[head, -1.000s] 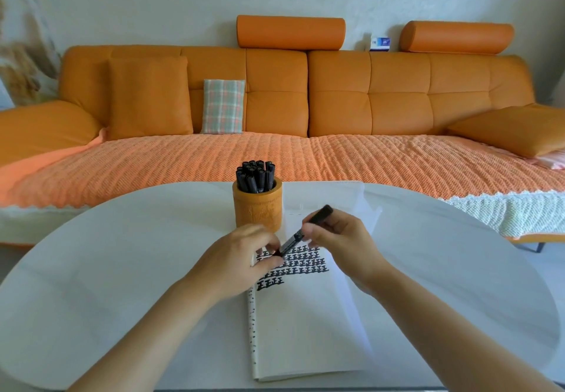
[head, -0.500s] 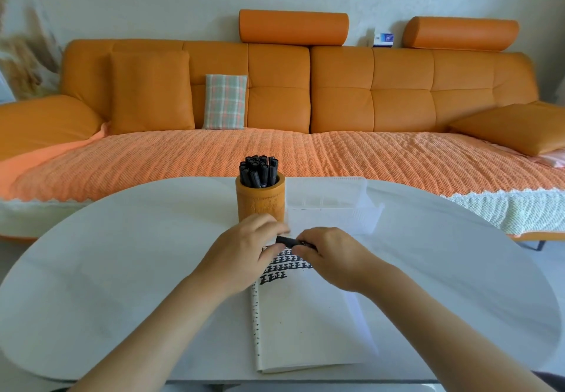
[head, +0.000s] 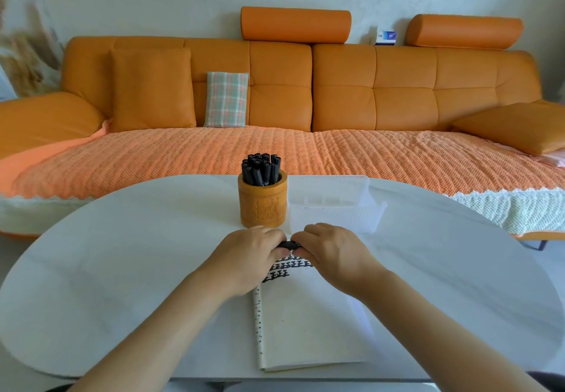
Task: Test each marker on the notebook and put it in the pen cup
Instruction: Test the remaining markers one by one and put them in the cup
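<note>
Black marker [head: 288,245] pinched between two hands, left [head: 247,257] and right [head: 333,254].

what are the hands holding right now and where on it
A black marker, gripped at both ends: the left hand on one end, the right hand on the other. Only a short middle stretch shows between the fingers, above the notebook.

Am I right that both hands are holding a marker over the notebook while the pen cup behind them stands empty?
Not quite: in the head view the pen cup is full of black markers. The left hand and right hand do hold a marker over the notebook.
</note>
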Demonstrator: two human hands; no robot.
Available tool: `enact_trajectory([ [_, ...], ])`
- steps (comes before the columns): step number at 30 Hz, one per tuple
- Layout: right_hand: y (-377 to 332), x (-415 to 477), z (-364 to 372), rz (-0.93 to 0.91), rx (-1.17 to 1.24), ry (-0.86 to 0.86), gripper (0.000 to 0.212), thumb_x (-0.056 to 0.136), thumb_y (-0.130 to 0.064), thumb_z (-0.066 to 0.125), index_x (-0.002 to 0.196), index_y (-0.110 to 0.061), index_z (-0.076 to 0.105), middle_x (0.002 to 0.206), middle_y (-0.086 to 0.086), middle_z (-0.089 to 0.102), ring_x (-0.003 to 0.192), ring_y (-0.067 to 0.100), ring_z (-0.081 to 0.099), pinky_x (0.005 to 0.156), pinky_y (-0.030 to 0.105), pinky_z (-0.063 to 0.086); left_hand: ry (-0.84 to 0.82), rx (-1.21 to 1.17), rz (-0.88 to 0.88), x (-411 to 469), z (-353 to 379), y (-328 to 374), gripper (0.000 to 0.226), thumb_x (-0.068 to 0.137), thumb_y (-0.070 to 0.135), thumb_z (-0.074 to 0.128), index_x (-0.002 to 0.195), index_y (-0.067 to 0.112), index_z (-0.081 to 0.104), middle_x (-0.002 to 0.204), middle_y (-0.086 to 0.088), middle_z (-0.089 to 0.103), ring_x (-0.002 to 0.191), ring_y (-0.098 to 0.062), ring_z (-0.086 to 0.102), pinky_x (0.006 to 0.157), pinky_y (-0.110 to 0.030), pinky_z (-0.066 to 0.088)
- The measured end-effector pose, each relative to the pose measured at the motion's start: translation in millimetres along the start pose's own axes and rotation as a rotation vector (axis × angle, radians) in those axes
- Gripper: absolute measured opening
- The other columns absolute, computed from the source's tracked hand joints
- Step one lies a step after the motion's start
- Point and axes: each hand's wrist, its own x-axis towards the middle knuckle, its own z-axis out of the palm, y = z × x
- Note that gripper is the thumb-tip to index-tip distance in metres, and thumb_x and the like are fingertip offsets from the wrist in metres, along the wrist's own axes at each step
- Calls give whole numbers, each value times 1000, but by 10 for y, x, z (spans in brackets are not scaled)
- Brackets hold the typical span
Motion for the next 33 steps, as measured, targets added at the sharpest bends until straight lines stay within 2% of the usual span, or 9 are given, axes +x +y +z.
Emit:
enact_trajectory([
  [7, -24, 16, -38, -60, -147, 36, 24, 101, -30, 46, 91, -16, 63, 69, -3, 50, 56, 20, 44, 51, 28, 27, -118, -231, -101, -2, -72, 16, 21, 101, 39, 43, 92, 25, 55, 83, 6, 58, 78, -13, 56, 66, -39, 47],
  [11, -101, 72, -102, 160, 173, -134, 30, 102, -36, 49, 86, -14, 63, 67, -1, 55, 60, 20, 49, 52, 37, 41, 2, 34, 60, -2, -63, -41, 13, 99, 26, 44, 97, 19, 54, 86, 12, 47, 79, -9, 45, 62, -31, 41],
  [14, -72, 103, -176, 297, 456, -248, 36, 101, -34, 51, 76, -9, 57, 62, 1, 50, 57, 14, 40, 56, 33, 36, 56, 157, 171, 4, -76, -57, 17, 97, 29, 40, 90, 20, 53, 79, 15, 41, 74, -7, 38, 57, -24, 32],
  [18, -85, 56, -144, 98, 112, -116, 38, 100, -44, 38, 80, -19, 58, 65, -6, 51, 58, 17, 47, 52, 32, 38, -46, 33, 53, -7, -111, -42, 18, 101, 38, 40, 87, 27, 45, 75, 15, 41, 69, -7, 42, 54, -19, 28],
  [22, -57, 26, -82, -41, -120, -19, 35, 100, -39, 38, 86, -20, 63, 67, -6, 49, 54, 18, 44, 42, 31, 34, -164, -135, -93, -23, -103, -15, 25, 102, 43, 39, 80, 31, 44, 74, 7, 52, 70, -12, 52, 61, -35, 41],
  [25, -101, 50, -86, 24, -58, -49, 32, 102, -38, 41, 86, -18, 61, 68, -5, 51, 57, 19, 47, 46, 35, 38, -121, -24, -41, -32, -93, -60, 20, 101, 42, 40, 86, 30, 48, 79, 8, 53, 73, -14, 53, 61, -34, 42],
  [28, -94, 74, -101, 223, 284, -184, 33, 102, -38, 48, 79, -15, 58, 64, -2, 52, 60, 18, 45, 56, 37, 39, 43, 217, 158, -12, -56, -112, 15, 99, 35, 45, 94, 24, 54, 81, 11, 53, 76, -12, 51, 56, -28, 39],
  [30, -77, 72, -113, 148, 188, -137, 31, 101, -39, 48, 84, -17, 62, 66, -3, 55, 61, 17, 48, 53, 34, 37, 27, 138, 108, -9, -74, -87, 16, 100, 36, 43, 90, 26, 52, 76, 14, 48, 73, -10, 48, 56, -26, 33],
  [33, -83, 42, -89, -5, -60, -24, 32, 100, -40, 42, 89, -21, 65, 67, -7, 52, 57, 18, 46, 45, 29, 33, -210, -212, -165, -29, -103, -92, 29, 101, 45, 39, 81, 27, 50, 75, 6, 55, 74, -14, 54, 63, -35, 42],
])
